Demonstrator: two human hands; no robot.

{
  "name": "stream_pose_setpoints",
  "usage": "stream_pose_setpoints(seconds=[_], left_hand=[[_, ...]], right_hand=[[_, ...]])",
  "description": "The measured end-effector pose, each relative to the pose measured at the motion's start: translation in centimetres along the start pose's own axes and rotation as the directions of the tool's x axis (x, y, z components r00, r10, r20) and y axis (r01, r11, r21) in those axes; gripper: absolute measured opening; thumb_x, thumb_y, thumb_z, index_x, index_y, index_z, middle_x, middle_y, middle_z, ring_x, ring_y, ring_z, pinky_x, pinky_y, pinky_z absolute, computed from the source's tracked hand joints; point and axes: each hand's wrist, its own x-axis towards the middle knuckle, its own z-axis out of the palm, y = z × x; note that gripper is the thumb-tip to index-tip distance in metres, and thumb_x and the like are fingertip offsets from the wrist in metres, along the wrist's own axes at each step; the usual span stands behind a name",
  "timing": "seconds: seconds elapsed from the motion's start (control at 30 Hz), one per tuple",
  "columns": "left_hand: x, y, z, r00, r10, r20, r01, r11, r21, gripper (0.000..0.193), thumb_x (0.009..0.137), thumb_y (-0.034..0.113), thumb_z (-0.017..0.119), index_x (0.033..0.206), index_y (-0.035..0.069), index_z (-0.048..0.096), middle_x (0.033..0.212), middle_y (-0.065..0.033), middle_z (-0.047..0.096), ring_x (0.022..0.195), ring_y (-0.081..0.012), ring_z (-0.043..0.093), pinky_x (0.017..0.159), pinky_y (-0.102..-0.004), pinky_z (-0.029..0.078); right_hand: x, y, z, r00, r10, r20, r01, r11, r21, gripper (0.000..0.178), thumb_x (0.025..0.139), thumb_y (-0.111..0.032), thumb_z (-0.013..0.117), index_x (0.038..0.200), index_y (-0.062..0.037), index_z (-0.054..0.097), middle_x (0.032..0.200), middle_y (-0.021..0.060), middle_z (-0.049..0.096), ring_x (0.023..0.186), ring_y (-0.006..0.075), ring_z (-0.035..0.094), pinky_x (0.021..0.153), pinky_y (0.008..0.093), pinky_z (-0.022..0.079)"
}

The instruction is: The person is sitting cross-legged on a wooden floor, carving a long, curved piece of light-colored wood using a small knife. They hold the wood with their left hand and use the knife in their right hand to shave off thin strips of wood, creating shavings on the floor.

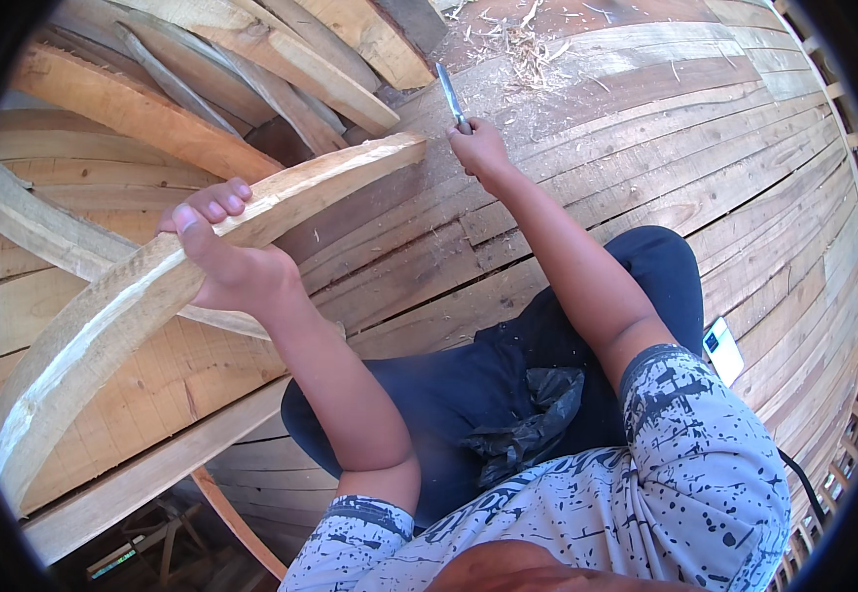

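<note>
My left hand [222,252] grips a long curved wooden plank [104,326] around its middle, with fingers wrapped over its pale rough edge. The plank runs from the lower left up to its far end near the centre top. My right hand [478,148] holds a knife [449,96] with a metal blade that points up and away, just right of the plank's far end. The blade is apart from the wood.
I sit on a planked wooden floor [705,168] with wood shavings [518,39] at the top. Several curved planks [251,69] are stacked at the upper left. A black plastic bag [533,414] lies in my lap. A small white object [723,347] sits by my right leg.
</note>
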Motion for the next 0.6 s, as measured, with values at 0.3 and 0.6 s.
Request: stream_pose_setpoints(seconds=[0.3,0.6], left_hand=[[0.3,0.0,-0.1,0.995,0.001,-0.099,0.002,0.999,0.035,0.016,0.086,0.01,0.061,0.087,0.009,0.045,0.07,-0.0028,0.045,0.065,-0.0165,0.047,0.066,-0.0369,0.049],[0.6,-0.2,0.1,0.977,0.024,-0.211,-0.021,1.0,0.013,0.012,0.085,0.004,0.058,0.082,0.007,0.046,0.067,-0.0055,0.047,0.061,-0.0178,0.048,0.059,-0.0355,0.049]], right_hand=[[-1.4,-0.8,0.5,0.97,-0.211,0.117,0.229,0.96,-0.161,0.035,0.093,-0.031,0.06,0.102,0.0014,0.069,0.093,0.022,0.07,0.089,0.0351,0.069,0.081,0.0421,0.051],[-3.9,-1.8,1.5,0.954,-0.077,0.289,0.204,0.874,-0.441,0.052,0.103,-0.036,0.04,0.097,0.0083,0.067,0.099,0.0298,0.067,0.097,0.047,0.064,0.089,0.0508,0.049]])
